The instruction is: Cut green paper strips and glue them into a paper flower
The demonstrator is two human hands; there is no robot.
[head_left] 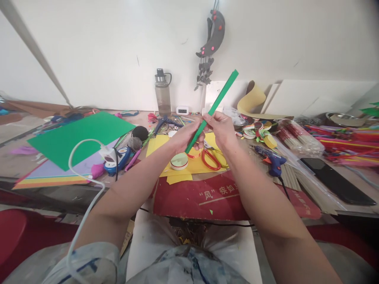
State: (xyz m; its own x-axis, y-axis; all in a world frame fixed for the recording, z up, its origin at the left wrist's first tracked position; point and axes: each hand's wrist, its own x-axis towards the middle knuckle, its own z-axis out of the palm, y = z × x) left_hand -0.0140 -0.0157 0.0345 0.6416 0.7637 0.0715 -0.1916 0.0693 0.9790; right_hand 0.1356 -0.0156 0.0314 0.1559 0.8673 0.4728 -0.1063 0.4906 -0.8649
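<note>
Green, long, narrow paper strip (222, 94) slants upward above the yellow paper sheet (155, 144). The left hand (189, 136) holds its lower part; the right hand (222, 125) pinches it near the middle. It looks light, fairly stiff lengthwise yet easily creased, so gentle fingertip holds along its edges should suit.
</note>
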